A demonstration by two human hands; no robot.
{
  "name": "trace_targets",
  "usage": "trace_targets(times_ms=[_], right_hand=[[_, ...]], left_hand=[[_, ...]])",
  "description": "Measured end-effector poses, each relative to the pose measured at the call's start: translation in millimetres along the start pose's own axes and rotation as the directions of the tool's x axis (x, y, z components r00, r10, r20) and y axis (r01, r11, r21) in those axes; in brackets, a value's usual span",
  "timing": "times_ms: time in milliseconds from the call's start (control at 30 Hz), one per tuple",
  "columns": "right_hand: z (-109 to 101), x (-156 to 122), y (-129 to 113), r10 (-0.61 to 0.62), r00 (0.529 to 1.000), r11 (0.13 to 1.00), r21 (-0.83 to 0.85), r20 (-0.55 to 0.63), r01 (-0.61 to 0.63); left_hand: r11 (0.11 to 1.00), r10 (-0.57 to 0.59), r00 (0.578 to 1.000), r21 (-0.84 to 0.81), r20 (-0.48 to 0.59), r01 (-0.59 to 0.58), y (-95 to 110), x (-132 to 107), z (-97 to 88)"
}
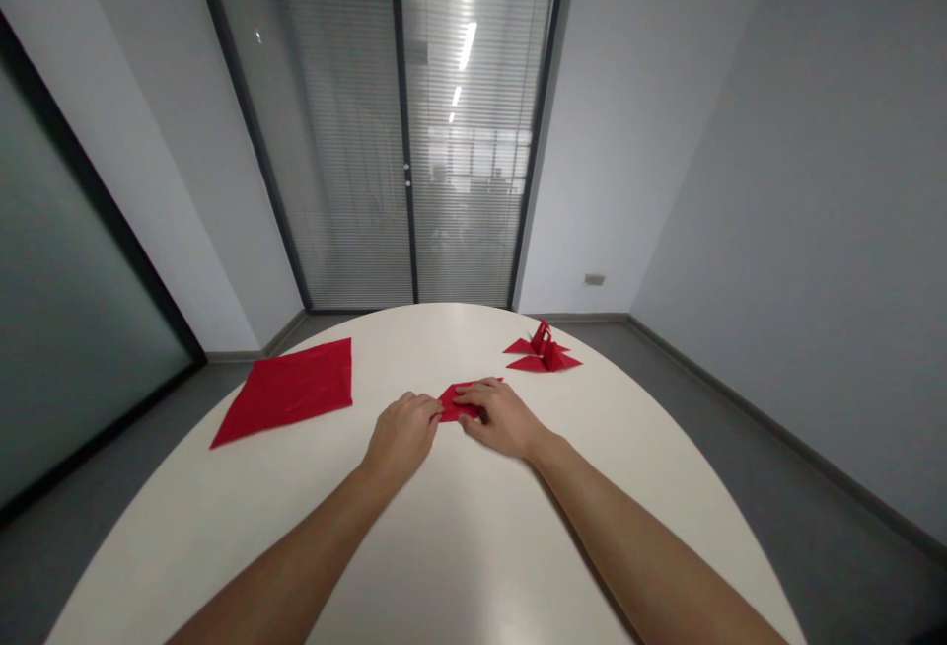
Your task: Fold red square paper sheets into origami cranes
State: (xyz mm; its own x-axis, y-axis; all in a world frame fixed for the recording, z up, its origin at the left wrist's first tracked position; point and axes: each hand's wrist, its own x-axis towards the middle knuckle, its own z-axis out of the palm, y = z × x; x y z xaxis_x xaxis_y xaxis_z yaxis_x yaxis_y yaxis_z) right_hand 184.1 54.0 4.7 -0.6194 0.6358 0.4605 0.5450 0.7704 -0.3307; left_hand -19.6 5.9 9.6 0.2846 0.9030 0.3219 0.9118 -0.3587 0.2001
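A small piece of folded red paper (pixel 448 405) lies on the table between my two hands. My left hand (pixel 406 430) is closed, its thumb and fingertips pinching the paper's left end. Across the top of the paper rests my right hand (pixel 497 417), with fingers stretched out and the thumb apart near the lower edge. Much of the paper's right part is hidden under that hand, and one pointed corner shows above it.
The round white table (pixel 429 546) fills the foreground. Stacked red paper sheets (pixel 300 384) lie at the left. Folded red paper cranes (pixel 546 354) sit beyond my right hand. Behind the table stand a glass partition with blinds (pixel 355 132) and grey-white walls.
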Motion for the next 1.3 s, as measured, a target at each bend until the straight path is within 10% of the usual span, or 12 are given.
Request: trace_targets(times_ms=[1300], right_hand=[[-4.3,1.3,-10.1,-0.067,0.996,0.995,-0.072,0.060,0.071]], left_hand=[[0.990,-0.129,0.991,0.052,-0.023,0.130,4.1,-1.5,-4.5]])
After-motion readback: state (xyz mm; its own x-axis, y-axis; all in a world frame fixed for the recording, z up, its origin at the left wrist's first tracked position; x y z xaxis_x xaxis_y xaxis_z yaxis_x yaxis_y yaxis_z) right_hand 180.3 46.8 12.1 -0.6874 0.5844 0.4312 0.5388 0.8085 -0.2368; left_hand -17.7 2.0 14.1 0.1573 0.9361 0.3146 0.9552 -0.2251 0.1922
